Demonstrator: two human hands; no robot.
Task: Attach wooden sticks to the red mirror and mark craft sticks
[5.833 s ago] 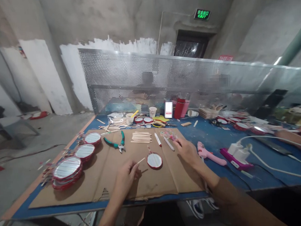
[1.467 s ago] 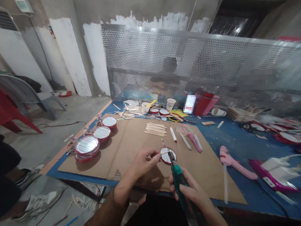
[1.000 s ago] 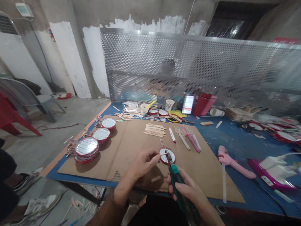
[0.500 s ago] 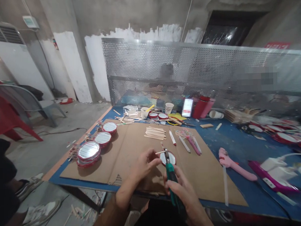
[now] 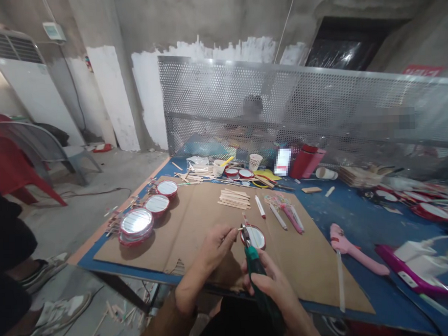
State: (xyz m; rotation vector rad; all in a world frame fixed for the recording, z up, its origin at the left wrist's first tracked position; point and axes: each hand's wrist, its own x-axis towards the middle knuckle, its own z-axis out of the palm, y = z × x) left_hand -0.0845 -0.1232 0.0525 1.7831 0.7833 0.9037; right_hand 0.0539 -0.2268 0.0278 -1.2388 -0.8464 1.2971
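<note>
My right hand (image 5: 270, 279) is wrapped round green-handled pliers (image 5: 252, 254), whose metal jaws point away from me. Between finger and thumb, my left hand (image 5: 220, 244) pinches a thin wooden stick (image 5: 241, 229), and its far end meets the jaws. Just behind and right of the jaws lies a round red-rimmed disc (image 5: 256, 237) with a pale face and a thin strip across it, partly covered by the pliers. A pile of flat wooden sticks (image 5: 234, 199) rests on the cardboard (image 5: 196, 208) beyond my hands, beside a white marker (image 5: 260, 207).
Red-rimmed discs (image 5: 136, 222) line the cardboard's left side. At right are pens (image 5: 292, 218), a pink glue gun (image 5: 355, 254) and a purple power strip (image 5: 411, 274). Cups (image 5: 255, 161) and bottles (image 5: 303, 161) stand before a perforated metal screen (image 5: 214, 95). A person's legs show at left.
The stick and plier jaws have shifted slightly left off the disc, exposing more of its face. Less of the stick shows beyond my left fingers. The whole view has moved slightly.
</note>
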